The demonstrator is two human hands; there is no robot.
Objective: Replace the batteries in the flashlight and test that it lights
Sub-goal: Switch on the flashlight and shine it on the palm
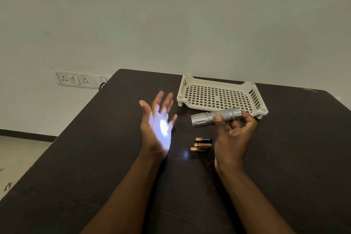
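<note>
My right hand [232, 131] has the silver flashlight [215, 117] pinched betw thumb on the near side & fingers curled round the far side and tail end, held lying sideways above the dark table [95, 157], lens end pointing left. It's lit: bright bluish-white patch lands on the palm of my left hand [158, 119], which is spread wide open, fingers up & apart, palm turned toward the lens, holding nothing, well apart from the flashlight w/ a clear gap betw them. A smaller glint of light shows on the tabletop just left of the batteries [202, 145]. Those are 3 black-and-copper cells lying side by side on the table, copper ends to the left, just under & a bit left of my right hand, near the wrist but not touching as far as I can tell. Behind the flashlight sits a white perforated plastic tray [218, 97] on little feet, nothing in it, its near right edge partly hidden by the flashlight body & my fingers. On the wall at left, past the table corner, a switch/socket plate [76, 80] w/ a dark cord below it.
</note>
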